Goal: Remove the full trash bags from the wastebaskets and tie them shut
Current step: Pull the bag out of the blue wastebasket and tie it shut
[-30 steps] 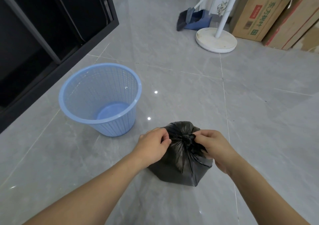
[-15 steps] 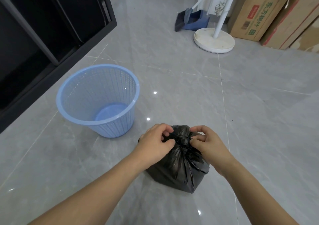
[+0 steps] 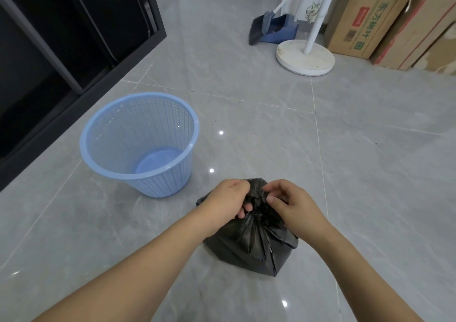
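Note:
A full black trash bag (image 3: 249, 245) sits on the grey tiled floor in front of me, its top gathered into a bunch. My left hand (image 3: 228, 199) pinches the gathered plastic from the left. My right hand (image 3: 288, 200) grips the same bunch from the right, fingers curled over it. The knot area between my fingers is partly hidden. An empty light blue mesh wastebasket (image 3: 103, 158) stands upright on the floor to the left of the bag, apart from it, with no liner inside.
A black cabinet (image 3: 61, 38) runs along the left. At the back stand a white round-based stand (image 3: 304, 59), a blue dustpan with broom (image 3: 274, 29) and cardboard boxes (image 3: 362, 23). Grey floor tiles (image 3: 382, 173) stretch to the right.
Both hands have shifted on the bag's top, moving closer together over the gathered plastic. The bag's bunched neck sits lower and is more covered by my fingers.

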The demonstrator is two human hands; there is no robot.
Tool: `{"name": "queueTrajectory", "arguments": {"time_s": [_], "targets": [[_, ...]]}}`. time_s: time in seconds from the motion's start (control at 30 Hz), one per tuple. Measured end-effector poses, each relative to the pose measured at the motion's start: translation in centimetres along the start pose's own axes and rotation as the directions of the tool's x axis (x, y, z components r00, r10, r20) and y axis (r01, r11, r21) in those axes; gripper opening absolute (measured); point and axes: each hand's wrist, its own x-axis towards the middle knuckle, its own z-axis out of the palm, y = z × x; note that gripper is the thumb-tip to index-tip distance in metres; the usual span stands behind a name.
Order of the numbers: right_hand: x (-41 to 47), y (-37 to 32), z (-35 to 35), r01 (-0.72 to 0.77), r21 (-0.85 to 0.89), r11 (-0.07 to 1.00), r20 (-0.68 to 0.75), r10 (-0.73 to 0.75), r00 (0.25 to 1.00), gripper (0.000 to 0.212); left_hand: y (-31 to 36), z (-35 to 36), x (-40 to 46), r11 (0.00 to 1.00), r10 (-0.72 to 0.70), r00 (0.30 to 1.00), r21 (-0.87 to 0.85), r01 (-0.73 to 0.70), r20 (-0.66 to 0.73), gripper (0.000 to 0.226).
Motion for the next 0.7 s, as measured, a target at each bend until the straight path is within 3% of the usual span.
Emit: {"name": "queueTrajectory", "arguments": {"time_s": [0.13, 0.27, 0.43, 0.57, 0.63, 0.7], "targets": [[0.1, 0.4, -0.4, 0.036, -0.072, 0.997, -0.045, -0.039, 0.998, 0.022, -0.8, -1.0, -0.1, 0.995, -0.089, 0.996, -0.047, 0.09, 0.032, 0.025], [-0.3, 1.6, -0.9, -0.005, -0.191, 0.982, -0.096, -0.014, 0.995, 0.02, -2.7, -3.2, -0.3, 0.976, -0.099, 0.995, 0.192, 0.099, -0.006, 0.029], [-0.5, 1.9, 0.1, 0.039, -0.314, 0.949, -0.058, -0.06, 0.996, 0.017, -3.3, -3.4, -0.1, 0.973, -0.028, 0.995, 0.225, 0.05, -0.096, 0.019], [-0.1, 1.5, 0.1, -0.004, -0.357, 0.934, 0.06, 0.027, 0.998, 0.008, -3.1, -3.1, 0.3, 0.98, 0.031, 0.988, 0.199, -0.001, -0.151, 0.02], [-0.1, 1.4, 0.1, -0.015, -0.423, 0.906, 0.133, 0.079, 0.988, 0.015, -2.9, -2.8, 0.3, 0.949, 0.059, 0.992, 0.314, -0.021, -0.11, 0.034], [0.2, 1.1, -0.1, 0.011, -0.521, 0.853, 0.15, 0.079, 0.986, 0.011, -2.8, -2.2, 0.4, 0.847, 0.101, 0.995, 0.525, -0.08, -0.011, 0.037]]}}
